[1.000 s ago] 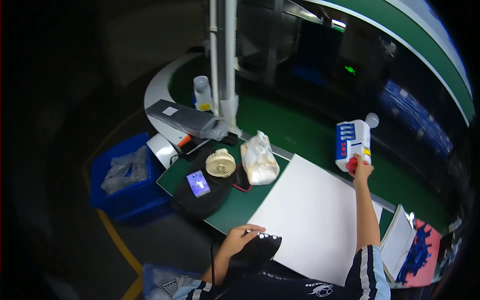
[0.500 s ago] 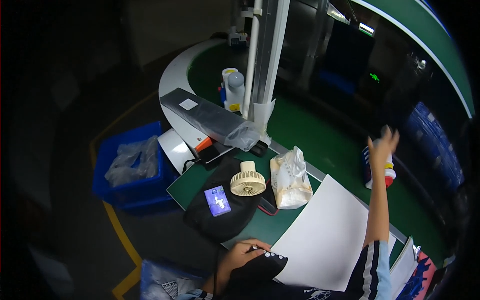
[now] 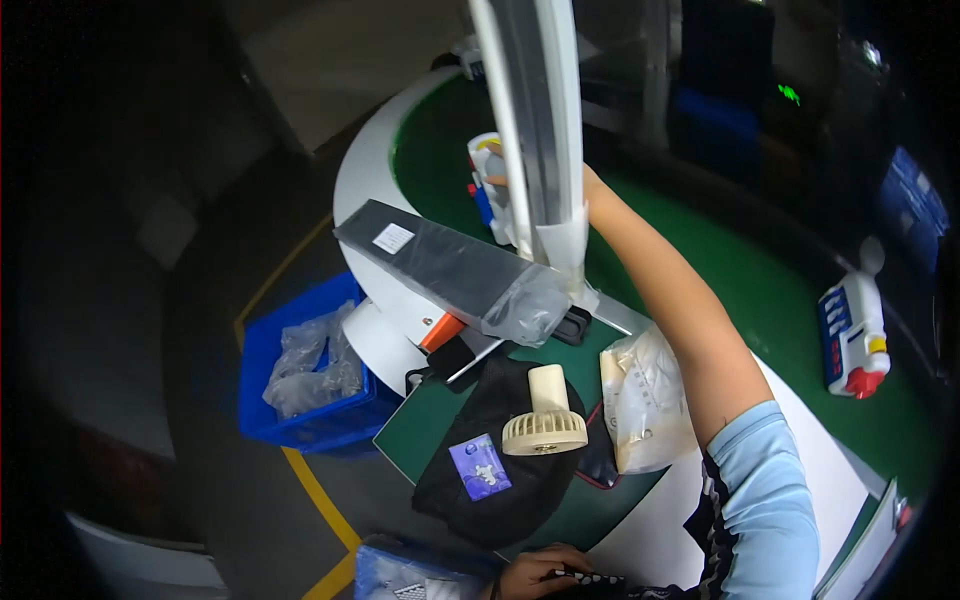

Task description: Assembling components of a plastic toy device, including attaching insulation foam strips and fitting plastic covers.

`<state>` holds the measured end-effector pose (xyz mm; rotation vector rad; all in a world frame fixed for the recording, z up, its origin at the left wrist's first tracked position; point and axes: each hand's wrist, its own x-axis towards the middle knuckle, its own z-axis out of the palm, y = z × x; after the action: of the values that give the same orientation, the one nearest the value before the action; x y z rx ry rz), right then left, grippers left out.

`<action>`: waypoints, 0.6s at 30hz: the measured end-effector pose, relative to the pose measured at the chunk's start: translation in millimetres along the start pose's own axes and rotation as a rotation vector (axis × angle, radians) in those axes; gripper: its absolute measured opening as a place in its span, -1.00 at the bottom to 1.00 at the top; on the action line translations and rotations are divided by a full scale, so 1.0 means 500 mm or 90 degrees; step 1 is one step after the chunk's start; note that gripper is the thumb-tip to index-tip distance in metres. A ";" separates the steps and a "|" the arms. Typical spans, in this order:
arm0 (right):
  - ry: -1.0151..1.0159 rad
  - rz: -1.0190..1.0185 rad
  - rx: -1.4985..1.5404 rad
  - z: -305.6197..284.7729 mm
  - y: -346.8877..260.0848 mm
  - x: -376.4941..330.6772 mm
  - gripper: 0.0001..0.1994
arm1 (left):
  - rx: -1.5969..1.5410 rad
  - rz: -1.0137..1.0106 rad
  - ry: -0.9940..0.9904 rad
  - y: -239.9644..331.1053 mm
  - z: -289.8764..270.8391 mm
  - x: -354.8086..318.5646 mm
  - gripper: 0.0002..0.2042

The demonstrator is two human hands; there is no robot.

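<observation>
My right arm stretches across the bench, its hand (image 3: 497,180) partly hidden behind the upright post. Finger and thumb are closed around the grey round part of a white and blue toy water gun (image 3: 478,195) on the green belt; the grip is only partly visible. Down at the lower edge, my left hand (image 3: 545,572) is curled at a black item with white dots (image 3: 598,579), whose kind I cannot make out. Another toy water gun (image 3: 855,335), white and blue with a red tip, lies on the belt at the right.
The post (image 3: 560,130) rises at the bench's far edge. A long grey wrapped box (image 3: 450,265), a cream hand fan (image 3: 545,432), a purple packet (image 3: 480,467) and a white plastic bag (image 3: 645,400) lie nearby. A blue crate (image 3: 300,435) stands left.
My right hand has left the toy water gun at the right and swung far left behind the post to the other one. The view has turned left.
</observation>
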<state>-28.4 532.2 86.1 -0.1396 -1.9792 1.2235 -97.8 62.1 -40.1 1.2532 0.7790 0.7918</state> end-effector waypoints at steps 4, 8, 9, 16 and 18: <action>0.224 0.177 0.464 -0.020 -0.025 -0.005 -0.70 | -0.010 0.008 -0.018 0.014 0.000 0.018 -0.78; 0.250 0.033 -0.710 -0.118 0.038 -0.018 -0.63 | -0.020 0.016 -0.007 0.023 0.000 0.023 -0.79; 0.234 -0.092 -0.853 -0.119 0.024 -0.029 -0.57 | -0.020 0.028 0.005 0.021 0.003 0.014 -0.79; 0.558 0.079 -0.885 -0.187 -0.278 -0.209 -0.48 | 0.010 0.116 0.010 -0.020 0.019 -0.015 -0.84; 0.508 0.065 -0.916 -0.183 -0.390 -0.271 -0.48 | 0.010 0.086 -0.009 -0.017 0.020 -0.019 -0.85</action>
<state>182.7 431.2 185.7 -1.2079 -1.6922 -0.4238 -93.4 48.1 -46.3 1.3351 0.6947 0.8862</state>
